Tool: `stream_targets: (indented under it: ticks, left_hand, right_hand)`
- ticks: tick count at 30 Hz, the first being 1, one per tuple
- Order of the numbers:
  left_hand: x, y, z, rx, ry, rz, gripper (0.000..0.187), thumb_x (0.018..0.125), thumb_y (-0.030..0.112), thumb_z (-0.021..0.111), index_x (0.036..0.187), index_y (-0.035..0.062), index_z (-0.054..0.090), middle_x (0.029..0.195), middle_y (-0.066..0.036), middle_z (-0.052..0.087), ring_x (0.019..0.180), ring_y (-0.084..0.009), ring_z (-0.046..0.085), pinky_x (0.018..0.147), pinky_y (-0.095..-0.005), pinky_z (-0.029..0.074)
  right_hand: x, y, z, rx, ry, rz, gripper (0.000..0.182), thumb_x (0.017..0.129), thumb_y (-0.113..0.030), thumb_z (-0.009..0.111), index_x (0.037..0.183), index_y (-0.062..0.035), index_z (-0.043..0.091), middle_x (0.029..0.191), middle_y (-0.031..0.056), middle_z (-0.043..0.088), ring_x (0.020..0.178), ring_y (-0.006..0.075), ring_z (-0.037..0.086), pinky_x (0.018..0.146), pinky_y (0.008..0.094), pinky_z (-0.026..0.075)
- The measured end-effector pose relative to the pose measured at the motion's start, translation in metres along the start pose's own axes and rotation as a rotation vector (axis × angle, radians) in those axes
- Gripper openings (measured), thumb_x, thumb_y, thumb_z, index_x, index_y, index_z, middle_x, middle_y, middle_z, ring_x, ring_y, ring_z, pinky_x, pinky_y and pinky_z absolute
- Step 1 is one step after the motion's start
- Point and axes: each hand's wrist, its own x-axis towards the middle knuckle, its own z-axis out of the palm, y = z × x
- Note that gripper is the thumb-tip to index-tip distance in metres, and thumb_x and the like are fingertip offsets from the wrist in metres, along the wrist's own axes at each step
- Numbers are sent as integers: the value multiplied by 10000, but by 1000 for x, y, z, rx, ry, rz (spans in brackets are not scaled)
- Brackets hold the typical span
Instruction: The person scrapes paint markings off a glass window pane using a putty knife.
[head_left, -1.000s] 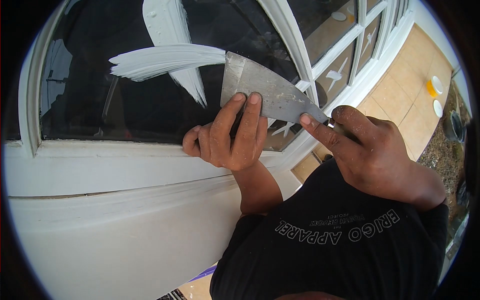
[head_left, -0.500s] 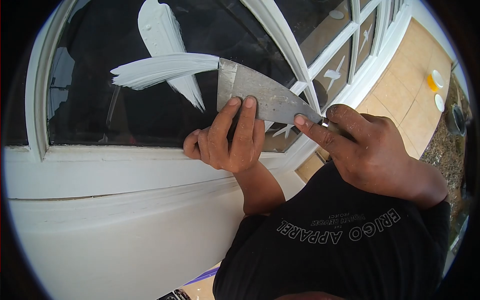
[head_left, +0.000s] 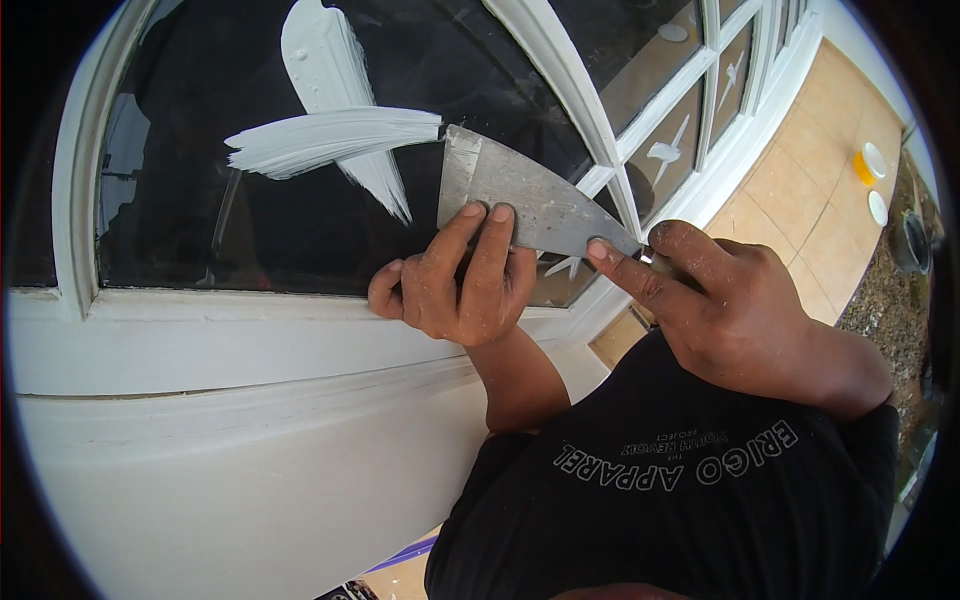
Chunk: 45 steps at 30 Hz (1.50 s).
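A wide metal scraper (head_left: 520,195) lies against the dark window glass, with its straight edge toward the left. My right hand (head_left: 735,305) is closed round its handle, with one finger stretched along the base of the blade. Two fingertips of my left hand (head_left: 465,285) press on the lower part of the blade, while its other fingers curl near the bottom of the pane. Left of the blade's upper corner, a white painted stroke (head_left: 330,138) crosses another white stroke (head_left: 335,65) on the glass. Part of the handle is hidden by my right hand.
White window framing (head_left: 575,85) curves round the pane, with a white ledge (head_left: 220,345) below it. More panes with white marks (head_left: 664,151) stand to the right. Beyond are floor tiles (head_left: 790,190), a yellow-and-white container (head_left: 870,163), a white lid (head_left: 877,207) and a dark bucket (head_left: 912,240).
The scraper's blade has shifted slightly down and right, away from the end of the white stroke. My right hand has moved down a little; both hands keep their hold.
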Motion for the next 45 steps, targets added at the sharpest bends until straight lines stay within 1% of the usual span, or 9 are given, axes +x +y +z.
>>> stream_targets:
  ticks: [6,13,15,25,28,37,39,43,45]
  left_hand:
    - [1,0,-2,0,-18,-9,349,658,135,731,955,315,768,970,115,748,639,-66,497,956,-338,321]
    - [0,-1,-3,-6,2,-20,343,655,140,731,948,313,775,963,119,748,635,-68,494,969,-339,315]
    - [0,0,-4,-20,-25,-5,327,661,156,739,943,318,777,959,124,747,624,-66,487,982,-342,306]
    - [1,-2,-4,1,-42,18,317,675,177,752,948,335,779,966,131,750,607,-62,470,979,-336,303]
    - [0,-2,-3,-19,-15,-13,320,675,180,753,953,336,780,985,128,755,606,-63,465,967,-334,307]
    - [2,0,-3,32,-107,47,269,736,220,784,978,338,782,1031,128,760,600,-62,448,955,-321,302]
    - [2,-1,-2,20,-64,20,289,736,219,784,995,345,782,1049,129,763,595,-62,443,938,-313,302]
    - [3,-1,-2,22,-43,16,299,736,219,786,1005,350,781,1068,131,764,601,-61,441,915,-307,301]
    - [8,-1,-3,29,-60,87,380,638,82,690,971,245,772,1011,67,779,660,-56,526,835,-313,313]
  right_hand:
    - [3,-1,-5,37,-37,11,598,755,-25,746,1343,-84,651,964,102,572,614,159,620,499,298,553]
    - [3,-1,-4,40,-42,-2,592,756,-32,750,1338,-83,656,965,99,571,610,154,616,499,297,552]
    - [-1,1,0,25,5,-6,575,776,-73,654,1350,-112,651,1008,87,582,584,144,639,480,274,539]
    - [1,0,1,27,21,13,584,770,-57,648,1352,-116,651,1000,80,578,578,138,635,469,279,530]
    - [4,2,-2,55,-31,-16,596,755,17,714,1342,-61,648,976,105,560,623,157,617,502,293,557]
    - [-2,7,2,21,48,22,566,780,-52,662,1340,-127,661,994,84,588,586,136,640,482,269,538]
    - [1,4,-2,55,1,32,623,747,-25,752,1355,-108,648,989,102,566,638,173,633,514,299,564]
    - [3,4,-2,57,8,7,630,743,-24,754,1358,-109,646,986,107,569,643,177,637,520,299,566]
    - [3,5,-2,62,0,8,625,739,-27,757,1349,-108,653,978,109,573,648,175,638,523,297,566]
